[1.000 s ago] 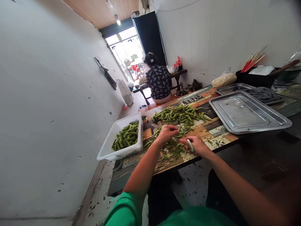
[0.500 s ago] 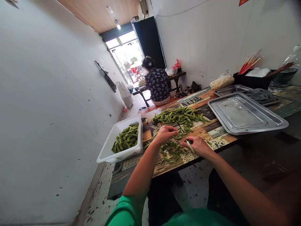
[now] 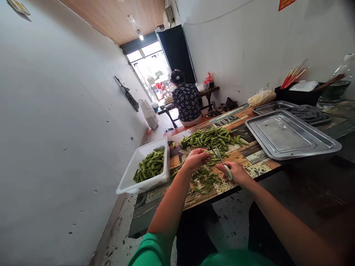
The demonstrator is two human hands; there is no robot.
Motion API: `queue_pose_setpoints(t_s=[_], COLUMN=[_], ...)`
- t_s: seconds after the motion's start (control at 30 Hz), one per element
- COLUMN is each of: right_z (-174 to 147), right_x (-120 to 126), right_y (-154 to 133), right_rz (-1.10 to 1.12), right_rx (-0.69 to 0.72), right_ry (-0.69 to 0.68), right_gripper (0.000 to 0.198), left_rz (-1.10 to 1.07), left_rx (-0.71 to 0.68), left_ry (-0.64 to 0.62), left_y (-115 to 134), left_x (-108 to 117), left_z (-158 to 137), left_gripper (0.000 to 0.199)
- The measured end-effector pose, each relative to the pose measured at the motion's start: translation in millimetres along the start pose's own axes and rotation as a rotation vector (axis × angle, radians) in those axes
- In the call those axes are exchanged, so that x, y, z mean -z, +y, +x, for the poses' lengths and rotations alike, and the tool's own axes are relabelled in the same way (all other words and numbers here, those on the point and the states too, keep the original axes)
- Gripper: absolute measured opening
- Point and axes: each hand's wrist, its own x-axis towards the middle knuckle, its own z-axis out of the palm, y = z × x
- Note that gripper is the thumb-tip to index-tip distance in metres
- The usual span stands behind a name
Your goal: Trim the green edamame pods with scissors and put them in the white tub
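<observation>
Green in the left hand [image 3: 196,159]: pinching a bean pod [image 3: 208,152] between thumb and fingertips, leaving no gap to speak of, and holding it just above the tabletop [image 3: 251,150]. Across in the right hand [image 3: 233,173], curling round the handles of the scissors [image 3: 228,173] and aiming the blades [image 3: 220,156] away, close beside the pod, seemingly parted. Too small to tell whether touching it. Looks like the snipping step, judging by the clippings [image 3: 205,179] scattered below. Seems to call for bringing pod end and blades together, squeezing the handles, and minding those left fingertips. Could mean plenty more to get through, going by the heap of pods [image 3: 210,137] beyond both hands. Over to the left, in the white tub [image 3: 155,183]: filled partway with plumper-looking pods [image 3: 151,164]. Off to the right: lying flat, near the wall side, as a metal tray [image 3: 280,136].
</observation>
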Motion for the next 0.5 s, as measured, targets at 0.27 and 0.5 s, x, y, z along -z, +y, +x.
queue_pose_setpoints(t_s=[0.27,0.5], right_z=[0.7,-1.1], right_x=[-7.3,-6.2], right_y=[1.5,-3.9], right_rz=[0.051,0.044], right_rx=[-0.001,0.03], right_ry=[-0.032,-0.038], right_gripper=[0.046,0.045], left_rz=[-0.128,-0.134], left_rx=[-0.05,-0.038], left_ry=[0.017,0.059], left_y=[-7.7,-7.5], left_x=[-7.7,-8.3], left_z=[-0.6,-2.1], left_gripper=[0.03,0.025])
